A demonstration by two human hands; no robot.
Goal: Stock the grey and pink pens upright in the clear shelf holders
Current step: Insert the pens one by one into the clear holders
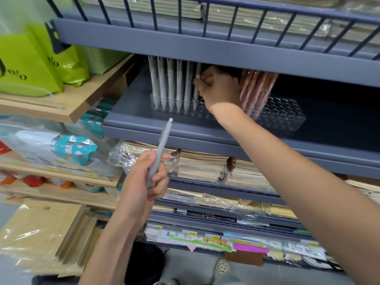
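R hand (218, 87): up under the upper shelf (205, 48), fingers curled round the end grey pen (197, 85) of the row, pinching it near the top. Tip looks to be in the clear holder (287, 120); how deep, can't tell. Five more grey pens (164, 83) stand upright left of it. Pink pens (257, 89) are bunched just right of your wrist, leaning a bit.

L hand (144, 179): gripping a spare grey pen (162, 145) by its lower half, clicker end up, long axis near upright w/ slight lean to the right. It sits below and left of the holder, in front of the shelf (185, 130) edge, well apart from the holes.

Judgement: R hand is nearer the free holes betw. grey and pink, so the spare prob. passes L to R, tip down. Overhang looks tight, so angle it in low.
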